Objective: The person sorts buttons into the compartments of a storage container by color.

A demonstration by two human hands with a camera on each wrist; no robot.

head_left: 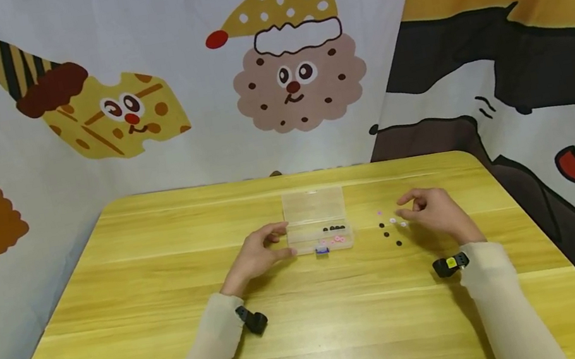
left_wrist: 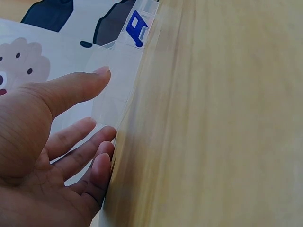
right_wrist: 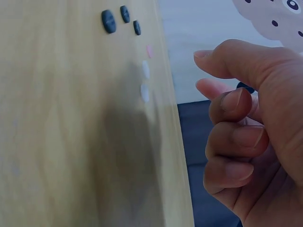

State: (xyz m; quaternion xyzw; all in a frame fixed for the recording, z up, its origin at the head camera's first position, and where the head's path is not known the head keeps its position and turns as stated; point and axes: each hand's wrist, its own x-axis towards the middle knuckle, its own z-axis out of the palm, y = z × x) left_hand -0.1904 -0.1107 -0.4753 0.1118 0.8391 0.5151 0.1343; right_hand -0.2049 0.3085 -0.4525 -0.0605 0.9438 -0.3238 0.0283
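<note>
A clear plastic box lies with its lid open in the middle of the yellow table. It has a blue latch and holds small black and pink buttons. My left hand holds the box's left end between thumb and fingers. In the left wrist view the left hand lies against the box near the latch. My right hand hovers with loosely curled fingers just right of loose buttons on the table. The right wrist view shows the right hand holding nothing, near black buttons and pale ones.
Cartoon-printed cloth walls close in the table at the back and on both sides. The table's right edge runs close to my right hand. Bare wood lies to the left of the box and in front of both hands.
</note>
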